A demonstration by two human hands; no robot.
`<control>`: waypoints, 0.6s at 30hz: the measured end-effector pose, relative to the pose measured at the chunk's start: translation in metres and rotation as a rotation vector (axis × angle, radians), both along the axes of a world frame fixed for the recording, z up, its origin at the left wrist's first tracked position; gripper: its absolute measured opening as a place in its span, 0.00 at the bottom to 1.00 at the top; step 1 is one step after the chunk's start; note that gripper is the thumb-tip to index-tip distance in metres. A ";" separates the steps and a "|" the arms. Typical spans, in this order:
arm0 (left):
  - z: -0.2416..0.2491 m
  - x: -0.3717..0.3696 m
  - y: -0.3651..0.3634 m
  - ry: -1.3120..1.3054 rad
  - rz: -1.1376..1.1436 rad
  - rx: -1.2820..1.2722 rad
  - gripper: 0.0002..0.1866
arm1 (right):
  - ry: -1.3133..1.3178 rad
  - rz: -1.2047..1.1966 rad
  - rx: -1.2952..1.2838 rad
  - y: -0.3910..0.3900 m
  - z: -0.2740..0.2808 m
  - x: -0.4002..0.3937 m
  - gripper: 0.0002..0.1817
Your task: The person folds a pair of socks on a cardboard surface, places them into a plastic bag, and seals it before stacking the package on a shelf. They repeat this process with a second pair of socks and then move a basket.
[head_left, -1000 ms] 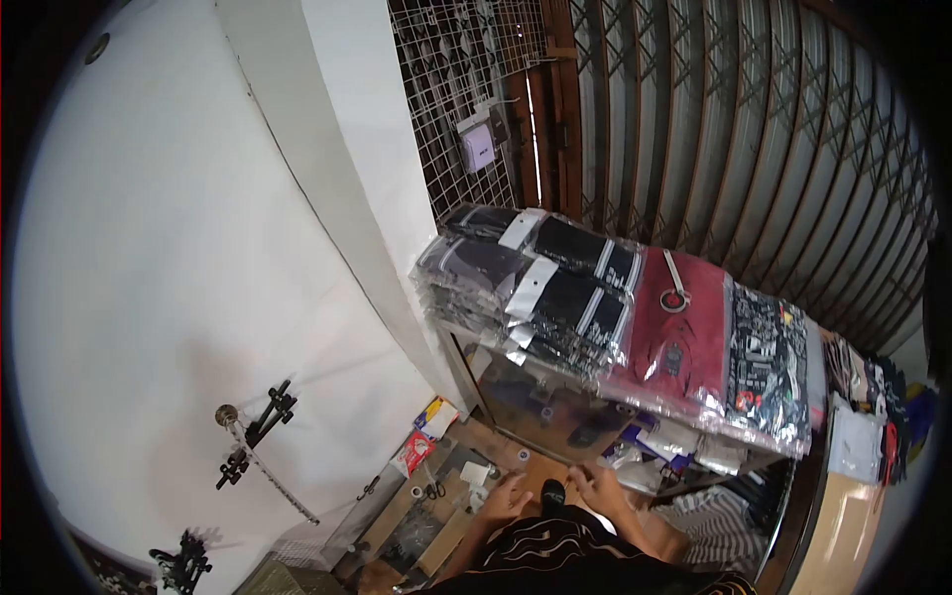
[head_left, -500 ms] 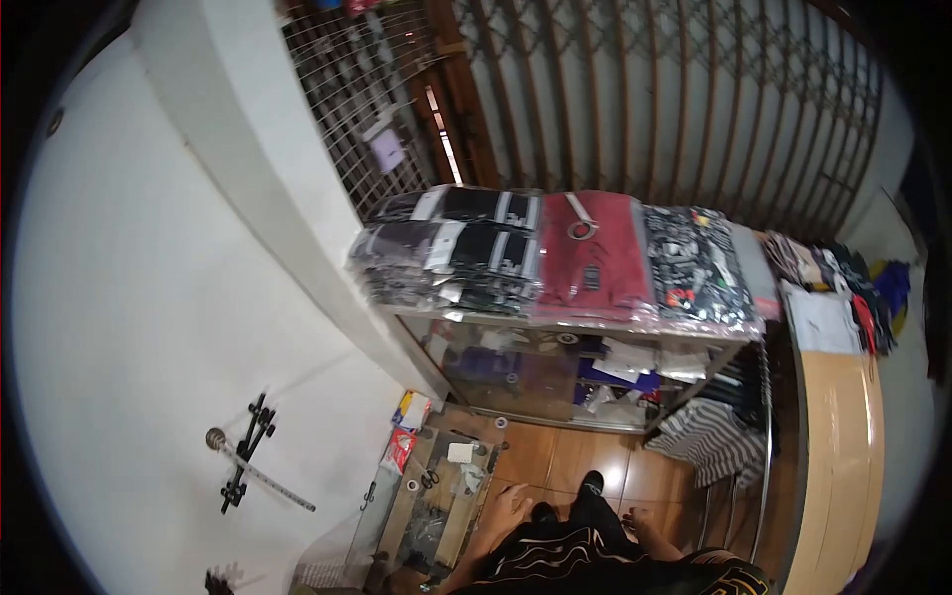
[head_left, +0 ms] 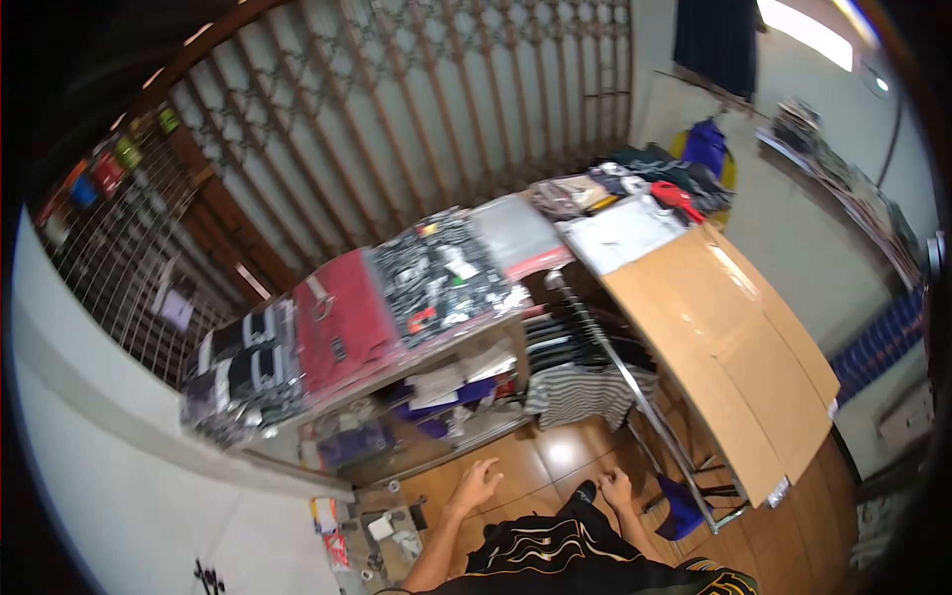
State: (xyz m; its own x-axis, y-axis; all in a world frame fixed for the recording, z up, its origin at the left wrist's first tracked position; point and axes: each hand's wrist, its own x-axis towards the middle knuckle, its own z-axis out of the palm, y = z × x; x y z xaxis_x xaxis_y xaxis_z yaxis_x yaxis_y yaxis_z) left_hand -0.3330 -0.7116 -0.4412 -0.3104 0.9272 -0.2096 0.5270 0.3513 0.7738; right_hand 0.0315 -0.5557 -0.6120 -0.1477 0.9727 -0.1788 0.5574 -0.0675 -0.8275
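My left hand (head_left: 477, 487) hangs in the air over the tiled floor with its fingers apart and nothing in them. Lower right of centre, my right hand (head_left: 615, 488) is also held out, fingers loosely bent and holding nothing that I can see. Both stay apart from the goods. Beyond them stands a glass display case (head_left: 436, 369). On its top lie a red packed garment (head_left: 342, 322), a black-and-white patterned pack (head_left: 441, 273) and several black packs (head_left: 248, 362). A striped garment (head_left: 585, 395) hangs on a metal rack (head_left: 620, 372) ahead of my right hand.
A long tan board (head_left: 724, 347) stretches along the right, with a white garment (head_left: 625, 233) and piled clothes at its far end. A folding metal gate (head_left: 416, 119) closes off the back. At lower left is a low glass-topped table (head_left: 397, 521) with small items.
My view has swung to the right, so the case has shifted left and the tan board shows more fully. Both hands have risen a little and stay without anything in them.
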 end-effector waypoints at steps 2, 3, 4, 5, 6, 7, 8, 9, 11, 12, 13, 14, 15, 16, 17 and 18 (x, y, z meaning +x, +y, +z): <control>0.006 0.018 0.058 -0.010 -0.046 0.057 0.26 | 0.133 -0.017 0.094 0.037 0.070 0.001 0.16; 0.007 0.030 0.087 -0.003 -0.085 0.086 0.26 | 0.234 -0.035 0.128 0.053 0.143 -0.001 0.14; 0.008 0.043 0.115 0.005 -0.120 0.115 0.26 | 0.227 -0.034 0.195 0.072 0.190 0.003 0.14; 0.011 0.056 0.140 0.014 -0.154 0.140 0.26 | 0.220 -0.033 0.258 0.090 0.224 0.008 0.13; 0.021 0.071 0.164 0.026 -0.216 0.186 0.25 | 0.232 -0.066 0.304 0.107 0.250 0.014 0.13; 0.024 0.086 0.184 -0.012 -0.248 0.183 0.25 | 0.241 -0.102 0.348 0.125 0.266 0.022 0.13; 0.026 0.102 0.202 -0.052 -0.280 0.180 0.25 | 0.174 -0.149 0.493 0.145 0.268 0.031 0.13; 0.028 0.117 0.219 -0.093 -0.308 0.178 0.25 | 0.060 -0.182 0.451 0.159 0.293 0.042 0.13; 0.040 0.145 0.243 -0.150 -0.353 0.175 0.24 | -0.057 -0.251 0.547 0.196 0.280 0.068 0.16; 0.044 0.155 0.255 -0.181 -0.366 0.178 0.24 | -0.160 -0.282 0.553 0.208 0.282 0.079 0.19; 0.049 0.163 0.265 -0.210 -0.376 0.179 0.24 | -0.261 -0.312 0.554 0.219 0.284 0.088 0.22; 0.054 0.170 0.273 -0.232 -0.373 0.161 0.23 | -0.362 -0.341 0.552 0.228 0.284 0.095 0.25; 0.057 0.174 0.283 -0.249 -0.381 0.170 0.23 | -0.411 -0.380 0.478 0.236 0.280 0.100 0.28; 0.060 0.176 0.294 -0.267 -0.391 0.178 0.22 | -0.462 -0.419 0.402 0.245 0.272 0.106 0.32; 0.062 0.179 0.303 -0.290 -0.402 0.184 0.22 | -0.514 -0.459 0.323 0.251 0.265 0.112 0.36; 0.067 0.179 0.314 -0.301 -0.408 0.181 0.21 | -0.551 -0.469 0.276 0.257 0.260 0.116 0.38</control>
